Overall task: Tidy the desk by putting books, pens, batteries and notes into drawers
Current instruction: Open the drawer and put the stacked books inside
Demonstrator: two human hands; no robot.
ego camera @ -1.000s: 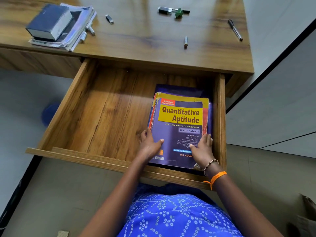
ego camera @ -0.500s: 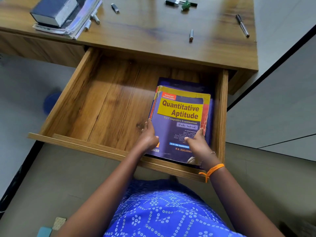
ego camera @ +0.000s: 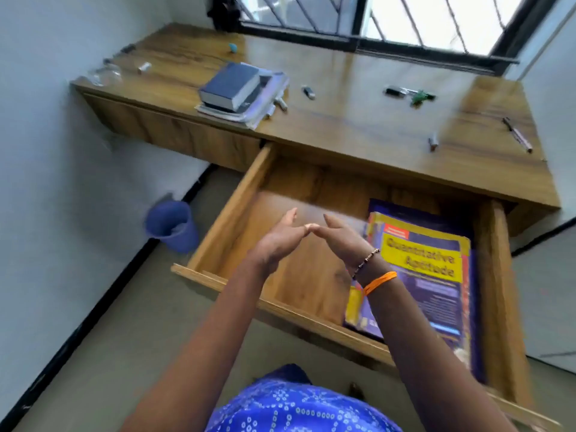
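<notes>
The wooden drawer (ego camera: 230,210) stands pulled out under the desk. A purple and yellow "Quantitative Aptitude" book (ego camera: 433,275) lies flat in its right half, on top of another dark book. My left hand (ego camera: 277,238) and my right hand (ego camera: 339,235) hover empty over the drawer's bare left half, fingers stretched, fingertips touching each other. On the desk (ego camera: 358,120) a thick dark blue book (ego camera: 230,85) rests on a pile of papers (ego camera: 265,101). Batteries (ego camera: 308,92), a pen (ego camera: 517,134) and a marker (ego camera: 433,142) lie scattered there.
A blue bin (ego camera: 171,226) stands on the floor left of the drawer, against the white wall. A barred window (ego camera: 405,20) runs behind the desk. A green clip and a black object (ego camera: 408,94) sit at the desk's right; small items (ego camera: 124,62) lie at its far left.
Both hands have let go of the Quantitative Aptitude book and lifted up and left over the empty part of the drawer. The view has tilted up, showing the whole desk and window.
</notes>
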